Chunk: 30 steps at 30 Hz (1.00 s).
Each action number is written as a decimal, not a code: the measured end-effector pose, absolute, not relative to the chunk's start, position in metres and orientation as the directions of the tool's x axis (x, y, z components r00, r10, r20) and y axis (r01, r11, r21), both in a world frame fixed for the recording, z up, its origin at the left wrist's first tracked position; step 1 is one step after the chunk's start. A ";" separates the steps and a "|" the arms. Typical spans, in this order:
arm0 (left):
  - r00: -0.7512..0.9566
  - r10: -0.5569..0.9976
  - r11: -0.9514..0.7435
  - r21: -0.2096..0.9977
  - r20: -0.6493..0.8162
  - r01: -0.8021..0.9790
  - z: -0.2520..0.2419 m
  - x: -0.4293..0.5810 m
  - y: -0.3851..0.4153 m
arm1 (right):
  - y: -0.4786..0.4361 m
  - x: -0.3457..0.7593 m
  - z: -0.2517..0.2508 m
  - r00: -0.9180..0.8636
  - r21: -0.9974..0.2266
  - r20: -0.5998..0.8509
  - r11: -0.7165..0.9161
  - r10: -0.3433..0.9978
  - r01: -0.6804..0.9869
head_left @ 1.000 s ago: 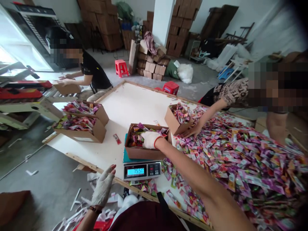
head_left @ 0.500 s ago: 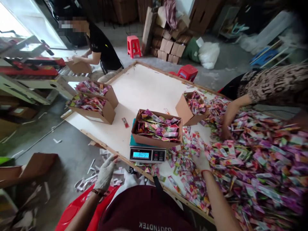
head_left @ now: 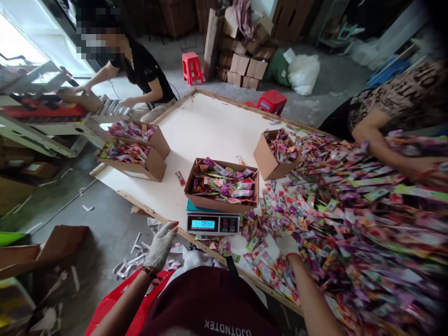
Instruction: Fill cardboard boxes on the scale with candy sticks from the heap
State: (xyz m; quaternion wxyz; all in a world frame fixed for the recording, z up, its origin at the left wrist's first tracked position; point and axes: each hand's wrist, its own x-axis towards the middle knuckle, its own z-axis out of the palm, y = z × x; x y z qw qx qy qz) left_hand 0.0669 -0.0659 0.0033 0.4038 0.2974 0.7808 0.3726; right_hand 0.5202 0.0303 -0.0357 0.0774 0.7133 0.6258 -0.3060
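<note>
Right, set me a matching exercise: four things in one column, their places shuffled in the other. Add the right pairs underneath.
Things
1. Left hand
2. Digital scale
3. White sack
4. Right hand

Places
A. On the floor on the far side of the table
B. At the heap of loose packets
C. At the table's wooden rim, left of the display
D. Under a cardboard box filled with packets

Pairs
1-C
2-D
3-A
4-B
</note>
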 end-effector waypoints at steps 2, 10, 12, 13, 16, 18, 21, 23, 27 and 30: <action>-0.478 0.767 0.553 0.819 -0.428 0.152 0.000 0.067 -0.066 | 0.039 0.536 -0.034 0.031 -0.237 -0.579 -0.206 0.814 0.949; -0.455 0.772 0.560 0.814 -0.444 0.154 -0.029 0.060 -0.069 | 0.109 0.505 0.081 -0.147 -0.468 -0.170 0.052 0.974 0.882; -0.427 0.790 0.539 0.830 -0.440 0.143 -0.028 0.061 -0.066 | 0.126 0.457 0.117 -0.264 -0.568 0.009 0.222 0.964 0.793; -0.415 0.796 0.531 0.837 -0.440 0.131 -0.026 0.061 -0.065 | 0.133 0.431 0.131 -0.345 -0.538 0.053 0.318 0.937 0.781; -0.394 0.811 0.514 0.849 -0.433 0.124 -0.016 0.055 -0.063 | 0.148 0.363 0.152 -0.497 -0.204 -0.081 0.473 0.864 0.857; -0.396 0.806 0.525 0.840 -0.439 0.137 -0.010 0.045 -0.064 | 0.154 0.340 0.156 -0.473 -0.036 -0.189 0.475 0.861 0.879; -0.412 0.784 0.561 0.814 -0.464 0.149 -0.004 0.024 -0.067 | 0.153 0.346 0.161 -0.458 -0.117 -0.093 0.447 0.884 0.887; -0.421 0.775 0.576 0.802 -0.472 0.161 -0.002 0.011 -0.069 | 0.144 0.370 0.168 -0.377 -0.271 0.046 0.375 0.925 0.886; -0.379 0.785 0.582 0.793 -0.490 0.181 0.002 -0.005 -0.068 | 0.109 0.436 0.181 -0.037 -0.263 0.115 0.067 0.993 0.963; -0.368 0.790 0.579 0.794 -0.491 0.183 0.001 -0.006 -0.063 | 0.085 0.477 0.185 0.108 -0.106 0.164 -0.091 0.981 0.990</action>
